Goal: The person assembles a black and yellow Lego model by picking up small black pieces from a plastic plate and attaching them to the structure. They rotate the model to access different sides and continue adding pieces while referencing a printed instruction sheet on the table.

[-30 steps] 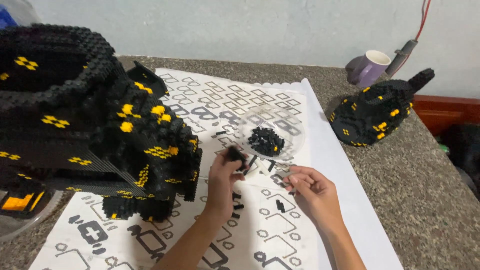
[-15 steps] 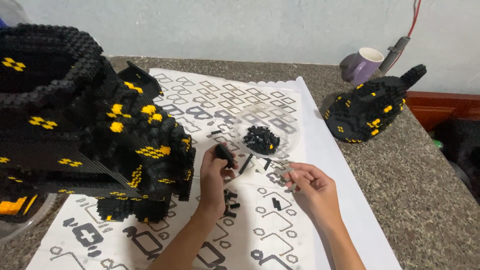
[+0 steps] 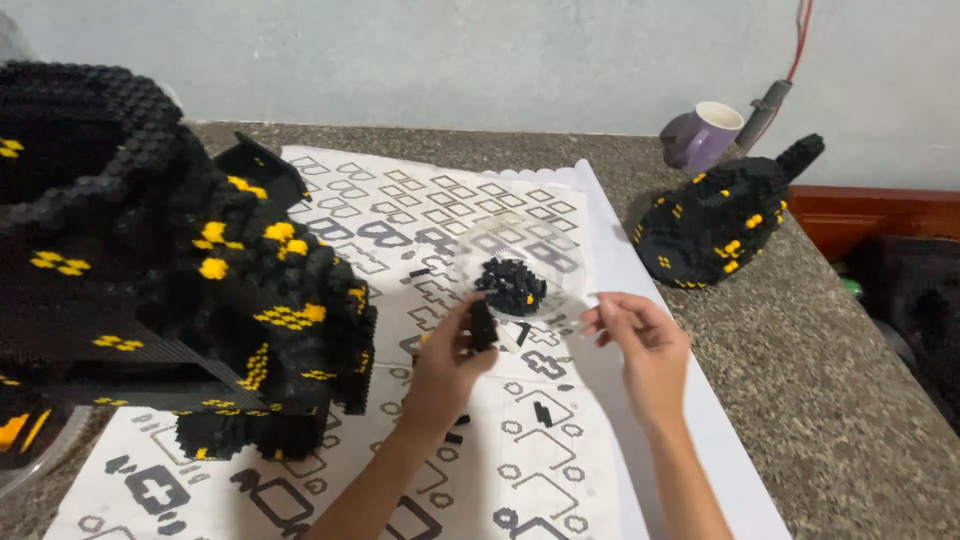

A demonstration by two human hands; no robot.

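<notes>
1. My left hand has its fingers clenched on a small black brick piece, pinched between thumb and fingertips and standing upright above the instruction sheet.
2. Just beyond those fingers sits a clear plastic bowl with a heap of loose black bricks inside; the held piece is just beside its near rim.
3. My right hand hovers on the other side of the bowl, fingers loosely curled with the tips close together. I cannot tell whether they grip anything.
4. Between the two hands and a little nearer to me, a few stray black bricks lie on the sheet.
5. Out past my left fingers stands the large black-and-yellow brick model, resting partly on the sheet.
6. Well beyond my right fingers, a smaller black-and-yellow brick section lies on the speckled worktop, with a purple mug behind it by the wall.
</notes>
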